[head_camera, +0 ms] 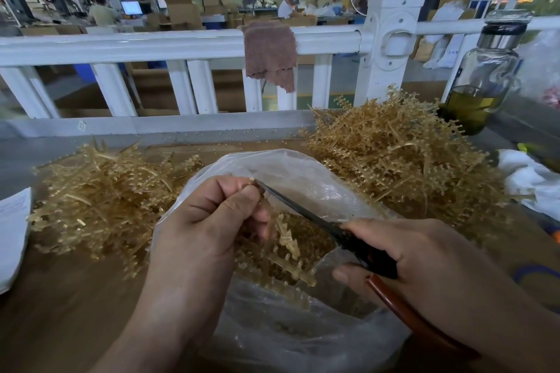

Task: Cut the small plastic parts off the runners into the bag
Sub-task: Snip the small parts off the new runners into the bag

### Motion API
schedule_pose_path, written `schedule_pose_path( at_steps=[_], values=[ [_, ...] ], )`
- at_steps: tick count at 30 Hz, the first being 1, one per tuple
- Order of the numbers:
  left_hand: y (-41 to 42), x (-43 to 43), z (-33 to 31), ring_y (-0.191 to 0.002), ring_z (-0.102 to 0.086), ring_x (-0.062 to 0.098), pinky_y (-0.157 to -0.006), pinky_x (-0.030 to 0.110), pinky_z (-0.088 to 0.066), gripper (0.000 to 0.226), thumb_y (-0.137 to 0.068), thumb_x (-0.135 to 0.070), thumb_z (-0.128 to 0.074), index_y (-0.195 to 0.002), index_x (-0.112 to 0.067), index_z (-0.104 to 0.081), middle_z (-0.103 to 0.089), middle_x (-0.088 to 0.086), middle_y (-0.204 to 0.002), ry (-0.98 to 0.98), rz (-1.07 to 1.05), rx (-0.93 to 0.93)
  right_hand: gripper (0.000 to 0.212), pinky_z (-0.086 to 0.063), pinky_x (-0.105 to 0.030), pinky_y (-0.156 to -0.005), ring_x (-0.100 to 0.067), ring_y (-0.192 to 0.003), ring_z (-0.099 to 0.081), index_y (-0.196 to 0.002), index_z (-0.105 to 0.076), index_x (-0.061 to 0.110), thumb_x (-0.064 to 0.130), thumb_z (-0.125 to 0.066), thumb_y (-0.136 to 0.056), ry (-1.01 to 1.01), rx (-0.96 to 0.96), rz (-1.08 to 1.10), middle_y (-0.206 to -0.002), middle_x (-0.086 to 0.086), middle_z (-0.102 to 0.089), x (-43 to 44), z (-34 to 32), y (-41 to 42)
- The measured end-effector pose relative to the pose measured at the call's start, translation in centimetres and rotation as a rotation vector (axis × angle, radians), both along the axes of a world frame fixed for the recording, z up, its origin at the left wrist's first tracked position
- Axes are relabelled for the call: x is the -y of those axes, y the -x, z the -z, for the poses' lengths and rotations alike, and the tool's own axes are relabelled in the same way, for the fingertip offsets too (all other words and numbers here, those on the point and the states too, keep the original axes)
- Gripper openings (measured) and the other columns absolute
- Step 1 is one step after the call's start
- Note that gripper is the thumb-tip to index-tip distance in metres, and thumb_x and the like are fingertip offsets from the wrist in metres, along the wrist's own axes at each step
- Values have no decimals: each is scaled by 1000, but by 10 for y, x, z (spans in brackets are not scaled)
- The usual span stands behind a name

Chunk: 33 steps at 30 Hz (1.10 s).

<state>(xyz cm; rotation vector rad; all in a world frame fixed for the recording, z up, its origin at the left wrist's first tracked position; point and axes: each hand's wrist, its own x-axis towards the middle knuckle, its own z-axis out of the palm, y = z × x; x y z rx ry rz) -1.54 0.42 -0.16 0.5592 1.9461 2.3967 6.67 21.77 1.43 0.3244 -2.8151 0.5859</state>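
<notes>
My left hand [212, 221] pinches the top of a tan plastic runner [288, 245] that hangs over the open clear plastic bag [303, 172]. Small tan parts [306, 236] lie heaped inside the bag. My right hand [418, 257] grips black cutters [348, 236] with red-brown handles. The thin black blades reach up to the runner's tip beside my left fingertips. Whether the blades touch the runner is unclear.
Two heaps of tan runners lie on the brown table, one left [100, 197], one right [403, 160]. A glass bottle with yellow-green liquid [481, 82] stands at the back right. A white railing [181, 45] with a brown cloth [269, 51] runs behind. White paper [12, 230] lies at left.
</notes>
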Motion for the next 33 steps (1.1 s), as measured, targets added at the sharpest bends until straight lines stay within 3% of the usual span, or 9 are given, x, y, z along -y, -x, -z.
schedule_pose_path(
  at_steps=[3,7,12,21,25,33],
  values=[
    [-1,1,-3,-52,-54,16,-49,18,-45,25,-87,-24,-70,-66,-15,-63,-57,10,-61,11,11,13,42,-42,-20,-53,-3,-64,-57,-88,-60,31,70,-49,-85,7,7,-25,-69,17,-56,-4,1,1],
    [-2,1,-7,-49,-52,14,-47,16,-44,23,-86,-24,-62,-65,-15,-62,-56,8,-60,8,20,4,52,-47,-27,-59,-4,-70,-60,-100,-64,30,76,-47,-82,20,11,-31,-76,16,-62,-6,-2,1],
    [-3,1,-8,-45,-49,9,-45,13,-41,29,-89,-16,-67,-61,-15,-61,-54,6,-56,71,28,-46,48,-47,-27,-59,-4,-71,-61,-103,-63,36,75,-47,-82,13,12,-28,-77,18,-62,-6,-4,1],
    [-2,1,-9,-48,-52,9,-47,14,-43,26,-84,-14,-71,-60,-18,-62,-56,3,-57,77,69,-42,43,-45,-24,-53,-4,-64,-59,-92,-64,32,70,-44,-84,-15,21,-10,-68,16,-60,-4,-7,-1],
    [-4,0,-10,-41,-48,5,-42,10,-39,32,-90,-13,-60,-59,-16,-60,-54,5,-53,80,60,-30,42,-44,-24,-52,-6,-62,-59,-89,-64,31,67,-43,-84,-24,26,-3,-65,15,-58,-4,-8,-1],
    [-2,2,-7,-48,-51,10,-47,14,-42,36,-95,-11,-58,-60,-20,-62,-55,3,-57,105,52,6,41,-41,-20,-50,-5,-61,-58,-86,-64,31,66,-42,-84,-14,29,-30,-63,15,-57,-3,-4,-1]
  ],
)
